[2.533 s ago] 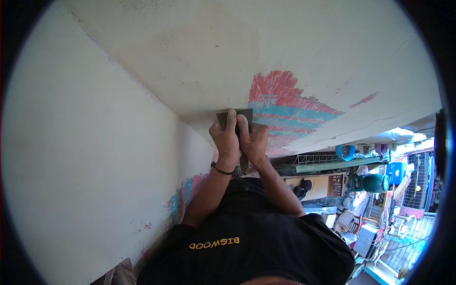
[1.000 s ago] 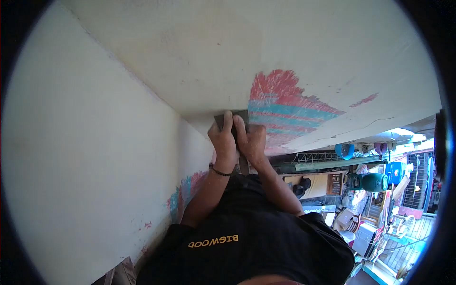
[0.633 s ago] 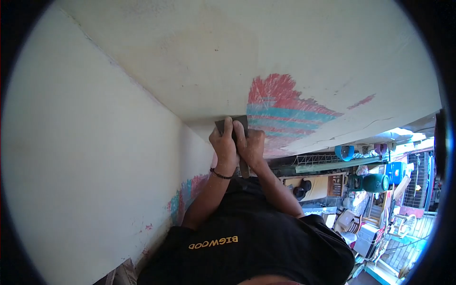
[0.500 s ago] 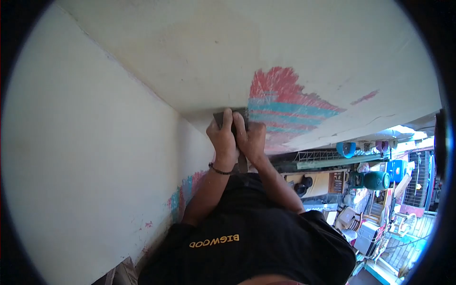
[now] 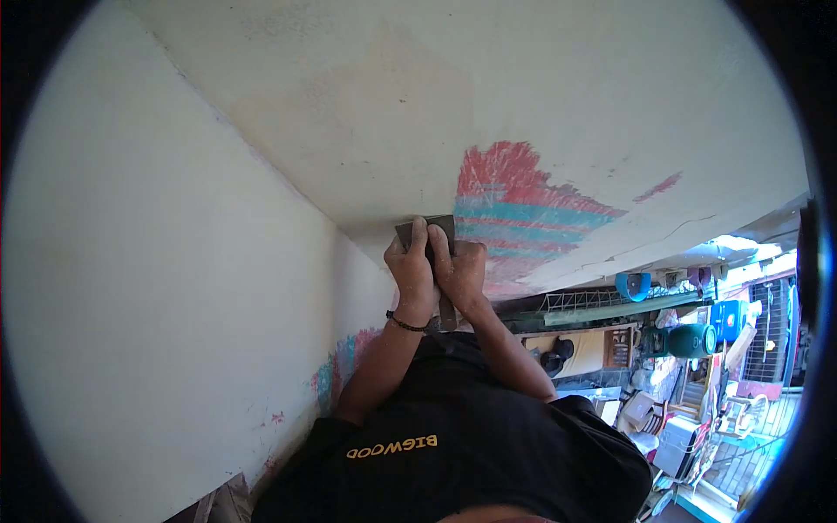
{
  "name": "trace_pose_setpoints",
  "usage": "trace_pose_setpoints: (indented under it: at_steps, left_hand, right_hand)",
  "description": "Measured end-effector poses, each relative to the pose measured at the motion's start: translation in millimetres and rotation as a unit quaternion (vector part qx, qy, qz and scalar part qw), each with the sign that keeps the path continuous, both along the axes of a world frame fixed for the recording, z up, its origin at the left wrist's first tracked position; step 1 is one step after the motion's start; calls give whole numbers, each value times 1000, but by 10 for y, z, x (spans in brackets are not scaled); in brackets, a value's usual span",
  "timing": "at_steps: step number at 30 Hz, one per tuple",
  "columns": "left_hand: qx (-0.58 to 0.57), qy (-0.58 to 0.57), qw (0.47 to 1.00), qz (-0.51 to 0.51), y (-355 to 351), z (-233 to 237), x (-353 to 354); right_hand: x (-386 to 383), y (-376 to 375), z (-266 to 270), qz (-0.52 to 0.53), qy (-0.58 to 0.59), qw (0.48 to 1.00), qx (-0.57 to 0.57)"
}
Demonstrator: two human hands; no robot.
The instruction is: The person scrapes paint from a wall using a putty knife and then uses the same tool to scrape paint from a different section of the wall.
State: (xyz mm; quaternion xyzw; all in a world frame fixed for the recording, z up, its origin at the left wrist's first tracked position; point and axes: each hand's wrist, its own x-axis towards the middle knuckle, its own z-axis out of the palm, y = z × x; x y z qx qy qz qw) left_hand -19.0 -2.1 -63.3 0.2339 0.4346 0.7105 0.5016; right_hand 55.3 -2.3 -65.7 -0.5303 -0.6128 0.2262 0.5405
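Note:
My left hand (image 5: pixel 410 272), with a dark bead bracelet at the wrist, and my right hand (image 5: pixel 462 275) are pressed together around a scraper (image 5: pixel 427 230). Its dark flat blade lies against a cream painted surface (image 5: pixel 366 113), right where that surface meets the cream wall (image 5: pixel 174 288). The fingers cover most of the blade, and the handle pokes out below my palms. A patch of red and teal paint (image 5: pixel 514 205) lies just right of the blade.
More red and teal paint remnants (image 5: pixel 342 366) show low on the wall by my left arm. At the right, a cluttered area holds shelves, a green drum (image 5: pixel 693 340), blue containers and boxes. My black shirt (image 5: pixel 453 453) fills the bottom.
My hands and the scraper have shifted back and forth by a small amount along the corner. The grip is the same.

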Motion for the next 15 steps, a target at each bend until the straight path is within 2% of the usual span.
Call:
trace_pose_setpoints:
  at_steps: [1, 4, 8, 11, 14, 15]
  left_hand:
    - [3, 2, 1000, 4, -3, -3, -2]
    - [-10, 21, 999, -44, -26, 69, -111]
    - [-6, 28, 999, 18, -28, -36, 21]
    - [14, 76, 997, -6, 18, 308, -36]
    - [17, 70, 997, -31, 2, 456, -83]
    - [11, 45, 999, -19, 20, 364, -58]
  right_hand:
    - [-1, -6, -20, -4, -13, 999, -34]
    - [-61, -13, 151, 17, 74, 997, -19]
    - [21, -28, -59, -5, 12, 998, -64]
    - [11, 54, 298, -11, -8, 1000, 3]
    - [61, 4, 552, 10, -58, 995, -79]
    - [56, 29, 450, 1, -38, 999, -30]
